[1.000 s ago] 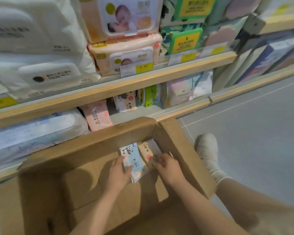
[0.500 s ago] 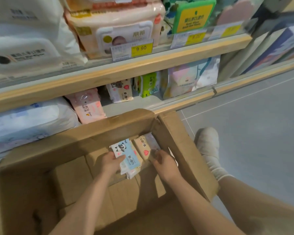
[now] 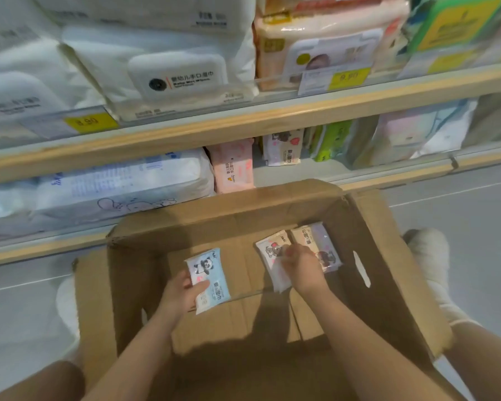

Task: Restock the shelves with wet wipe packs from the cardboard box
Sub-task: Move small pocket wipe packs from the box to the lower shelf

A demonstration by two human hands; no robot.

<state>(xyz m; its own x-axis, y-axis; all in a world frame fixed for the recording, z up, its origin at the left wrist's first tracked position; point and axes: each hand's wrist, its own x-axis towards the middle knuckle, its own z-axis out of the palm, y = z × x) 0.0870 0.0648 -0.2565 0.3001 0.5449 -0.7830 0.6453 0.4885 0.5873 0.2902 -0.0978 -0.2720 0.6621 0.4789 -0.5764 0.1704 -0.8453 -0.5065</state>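
Observation:
An open cardboard box [image 3: 388, 256] stands on the floor in front of the shelves. Inside it, my left hand [image 3: 182, 293] holds a small blue wet wipe pack with a panda [image 3: 209, 273], lifted a little off the box bottom. My right hand [image 3: 301, 267] grips a white pack with a dog picture [image 3: 272, 253], which seems to sit on top of other packs. A beige pack [image 3: 315, 241] lies just right of it in the box's far right corner.
The bottom shelf [image 3: 275, 175] behind the box holds a pink pack [image 3: 232, 166], a small white pack [image 3: 284, 149], green packs [image 3: 330, 140] and big white bags [image 3: 113, 183]. The upper shelf is full of large wipe packs. My feet in white socks [image 3: 428, 256] flank the box.
My left hand has carried the panda pack leftward, away from the other packs. My right hand has closed on the dog pack. The camera has swung left.

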